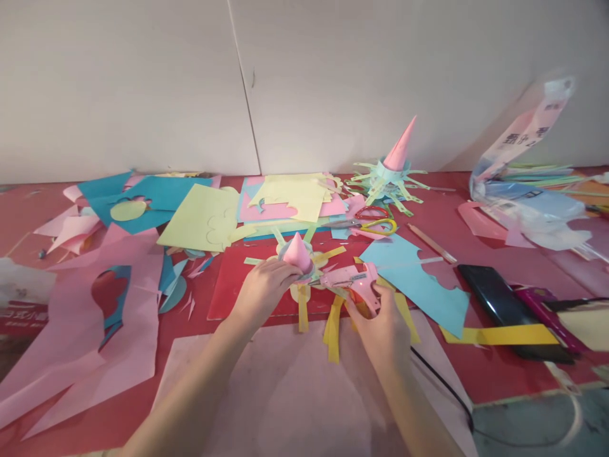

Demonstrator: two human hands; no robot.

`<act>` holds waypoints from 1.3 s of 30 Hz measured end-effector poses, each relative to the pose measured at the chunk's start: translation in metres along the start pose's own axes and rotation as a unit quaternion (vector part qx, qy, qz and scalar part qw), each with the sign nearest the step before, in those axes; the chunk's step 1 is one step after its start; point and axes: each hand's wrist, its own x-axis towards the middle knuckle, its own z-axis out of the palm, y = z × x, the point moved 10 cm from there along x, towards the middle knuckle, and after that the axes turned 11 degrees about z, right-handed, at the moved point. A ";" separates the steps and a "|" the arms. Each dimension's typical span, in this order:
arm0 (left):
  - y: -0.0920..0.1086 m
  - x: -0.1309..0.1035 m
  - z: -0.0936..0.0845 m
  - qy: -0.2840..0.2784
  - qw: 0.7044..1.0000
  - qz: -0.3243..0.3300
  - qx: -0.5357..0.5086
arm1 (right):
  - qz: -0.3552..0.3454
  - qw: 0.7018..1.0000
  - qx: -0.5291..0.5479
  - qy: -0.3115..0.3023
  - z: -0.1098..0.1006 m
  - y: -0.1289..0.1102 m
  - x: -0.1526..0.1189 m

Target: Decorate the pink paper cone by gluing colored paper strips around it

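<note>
My right hand (385, 324) is wrapped round the handle of a pink glue gun (354, 279), with a clear glue stick out of its back end. The gun's nozzle points left at a small paper craft with a pink paper cone (298, 252) on top and pale green and yellow strips spread round its base. Fingers of my left hand (266, 285) close on the cone's left side; their tips are partly hidden. Yellow paper strips (333, 330) lie just below the gun. Beneath the craft is a red board (238, 279).
A finished-looking cone craft (392, 171) stands at the back. Scissors (375, 223), a pencil (431, 244), a black phone (495, 298) and a plastic bag (528, 203) lie to the right. Pink paper scraps (128, 317) cover the left. A black cord (442, 381) runs from the gun's side.
</note>
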 end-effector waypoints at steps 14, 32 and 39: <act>0.002 0.001 0.003 -0.018 0.999 -0.015 -0.026 | -0.057 0.998 -0.035 0.012 0.003 -0.013 -0.003; -0.002 -0.004 0.000 -0.011 1.000 -0.024 0.002 | -0.224 0.968 0.113 -0.010 -0.019 -0.039 -0.020; -0.003 -0.004 0.003 -0.026 0.998 -0.038 -0.046 | -0.307 0.936 0.088 -0.150 0.006 -0.073 -0.038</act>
